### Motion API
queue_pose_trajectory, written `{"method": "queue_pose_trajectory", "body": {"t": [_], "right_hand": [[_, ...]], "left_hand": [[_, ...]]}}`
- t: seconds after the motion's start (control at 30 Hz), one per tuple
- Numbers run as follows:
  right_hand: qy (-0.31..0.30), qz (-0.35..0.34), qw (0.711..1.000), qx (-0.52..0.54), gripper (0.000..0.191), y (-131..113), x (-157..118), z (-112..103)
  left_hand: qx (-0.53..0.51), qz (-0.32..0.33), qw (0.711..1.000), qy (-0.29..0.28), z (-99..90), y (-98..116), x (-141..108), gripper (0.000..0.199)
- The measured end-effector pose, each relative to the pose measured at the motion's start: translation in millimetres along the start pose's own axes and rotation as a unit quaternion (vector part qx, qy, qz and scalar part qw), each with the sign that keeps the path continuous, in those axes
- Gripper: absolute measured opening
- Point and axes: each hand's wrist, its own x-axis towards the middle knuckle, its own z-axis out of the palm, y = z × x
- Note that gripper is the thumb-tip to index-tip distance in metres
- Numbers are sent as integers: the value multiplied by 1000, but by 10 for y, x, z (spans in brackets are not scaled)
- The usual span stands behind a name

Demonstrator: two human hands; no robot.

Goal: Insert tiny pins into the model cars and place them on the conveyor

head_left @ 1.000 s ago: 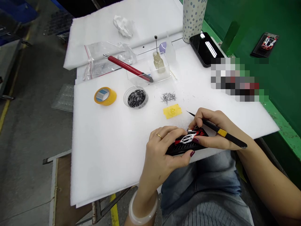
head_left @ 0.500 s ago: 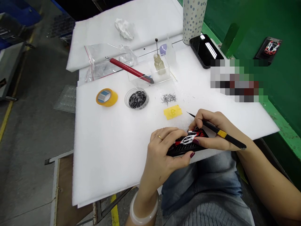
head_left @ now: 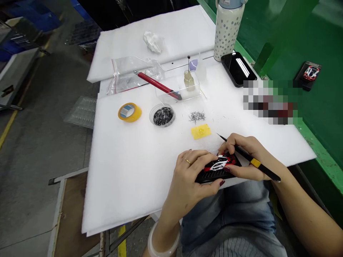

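My left hand (head_left: 191,175) wraps round the left side of a black base (head_left: 211,176) at the front edge of the white foam sheet. On that base lies a small red and white model car (head_left: 220,163). Between the fingers of my right hand (head_left: 248,157) are black tweezers (head_left: 244,154) with a yellow band, their tip pointing up and left past the car. The thumb and a fingertip of the same hand touch the car's right part. Just beyond sits a yellow tape piece (head_left: 200,131), with a small pile of thin black bits (head_left: 197,116) behind it.
Farther back are a yellow tape roll (head_left: 130,112), a round dish of black bits (head_left: 163,115), a red pen (head_left: 158,84), a clear tray holding a small bottle (head_left: 189,81), a plastic bag (head_left: 125,73), crumpled tissue (head_left: 153,41), a phone (head_left: 238,69) and a dotted flask (head_left: 228,32).
The camera view has shifted, so the table items appear lower and mostly a little to the right. Both hands keep their hold on the base, car and tweezers.
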Motion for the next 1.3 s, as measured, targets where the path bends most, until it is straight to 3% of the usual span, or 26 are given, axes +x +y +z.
{"method": "queue_pose_trajectory", "body": {"t": [0.3, 0.67, 1.17, 1.3], "right_hand": [[0, -3, 1000, 0, 29, 2, -11, 17], [0, -8, 1000, 9, 31, 21, -16, 18], [3, -9, 1000, -7, 29, 12, -11, 15], [4, 13, 1000, 2, 30, 12, -8, -2]], "left_hand": [[63, 82, 994, 45, 68, -41, -19, 29], [108, 120, 985, 53, 45, -46, -16, 26], [80, 78, 993, 29, 50, -55, -37, 34], [68, 57, 995, 52, 56, -52, -48, 37]]}}
